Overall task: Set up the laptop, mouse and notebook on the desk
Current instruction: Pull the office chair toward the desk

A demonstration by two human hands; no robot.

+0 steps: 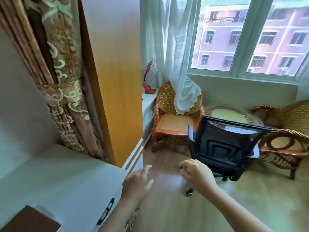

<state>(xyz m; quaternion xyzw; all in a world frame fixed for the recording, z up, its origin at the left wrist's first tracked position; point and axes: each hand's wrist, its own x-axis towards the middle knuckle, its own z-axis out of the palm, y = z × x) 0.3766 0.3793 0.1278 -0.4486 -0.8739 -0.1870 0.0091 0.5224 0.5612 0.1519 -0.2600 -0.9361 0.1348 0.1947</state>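
Note:
A white desk [55, 178] fills the lower left. On its near left corner lies a dark brown notebook [28, 220], partly cut off by the frame edge. A black pen-like object [106, 211] lies near the desk's right edge. My left hand [136, 182] hovers just past the desk's right edge with fingers spread, holding nothing. My right hand [194, 173] is raised over the floor in front of the black office chair [222, 146], fingers loosely curled and empty. No laptop or mouse is in view.
The mesh-backed office chair stands on the wooden floor, facing away. Behind it are wicker chairs [173, 118] and a round wicker table [232, 114] under the window. A tall wooden cabinet [115, 77] and a tied curtain [63, 91] border the desk. A red lamp [148, 79] sits on a ledge.

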